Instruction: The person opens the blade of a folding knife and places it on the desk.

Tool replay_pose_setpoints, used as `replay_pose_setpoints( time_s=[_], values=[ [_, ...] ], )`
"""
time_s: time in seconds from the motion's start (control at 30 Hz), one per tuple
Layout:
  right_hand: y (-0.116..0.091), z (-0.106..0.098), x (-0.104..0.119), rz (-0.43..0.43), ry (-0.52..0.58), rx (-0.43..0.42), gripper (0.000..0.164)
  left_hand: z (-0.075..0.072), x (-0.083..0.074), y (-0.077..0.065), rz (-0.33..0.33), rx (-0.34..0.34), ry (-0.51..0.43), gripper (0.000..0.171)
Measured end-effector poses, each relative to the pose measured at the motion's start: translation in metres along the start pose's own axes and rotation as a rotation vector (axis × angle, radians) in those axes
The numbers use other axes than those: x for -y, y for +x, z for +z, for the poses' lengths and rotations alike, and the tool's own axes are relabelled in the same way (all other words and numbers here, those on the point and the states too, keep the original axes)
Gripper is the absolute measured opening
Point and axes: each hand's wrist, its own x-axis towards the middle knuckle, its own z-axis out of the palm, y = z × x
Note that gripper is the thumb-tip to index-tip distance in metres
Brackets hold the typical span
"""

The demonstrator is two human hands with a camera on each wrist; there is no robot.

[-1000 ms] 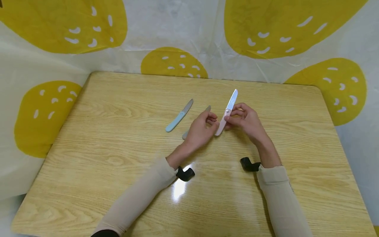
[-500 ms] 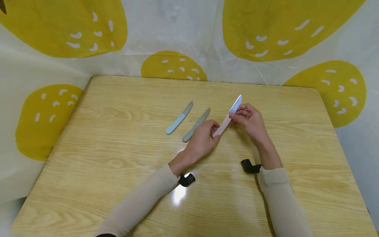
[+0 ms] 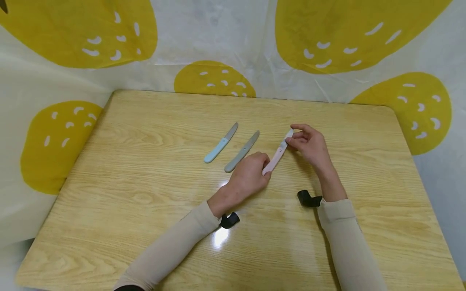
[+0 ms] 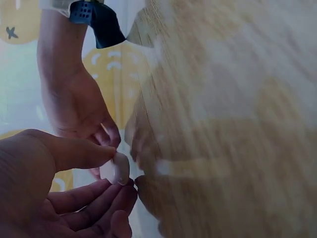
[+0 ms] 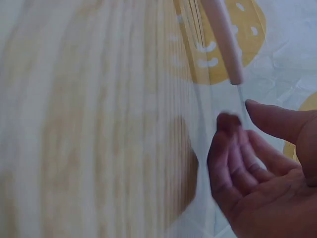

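Observation:
A knife with a pink handle (image 3: 276, 157) is held at a slant over the table, blade pointing away to the right. My left hand (image 3: 249, 171) grips the rear end of that handle; in the left wrist view the thumb (image 4: 91, 154) presses on it from above, fingers beneath. At the blade is my right hand (image 3: 309, 145), its thumb on one side and its fingers behind, near the tip. The right wrist view shows the pink handle (image 5: 225, 42) end-on above the right fingers (image 5: 235, 163), with the thin blade running between thumb and fingers.
Left of the hands lie two more knives side by side on the wooden table (image 3: 145, 169): one with a light blue handle (image 3: 215, 151), one with a grey handle (image 3: 234, 161). A white curtain (image 3: 214, 28) with yellow shapes stands behind the table.
My left hand has come to the pink handle and taken hold of its end. My right hand has shifted from the handle up to the blade. The knife has turned and come slightly nearer.

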Motion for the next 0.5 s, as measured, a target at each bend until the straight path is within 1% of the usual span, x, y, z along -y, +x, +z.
replay_pose_setpoints(
  time_s=[0.13,0.23,0.33,0.5],
  values=[
    [-0.0008,-0.002,0.0001,0.019,-0.196,0.008,0.051,0.0004,-0.0019,-0.0015,0.015,0.013,0.078,0.018],
    [-0.0001,-0.0019,0.0006,0.021,-0.29,0.024,0.051,-0.0007,-0.0014,-0.0024,0.022,0.035,0.135,0.02],
    [0.0017,-0.0011,0.0013,0.011,-0.349,0.058,0.052,-0.0026,-0.0002,-0.0026,0.011,0.057,0.163,0.022],
    [0.005,0.0018,0.0027,0.01,-0.385,0.12,0.055,-0.0055,0.0029,-0.0033,-0.014,0.095,0.171,0.025]
  ],
)
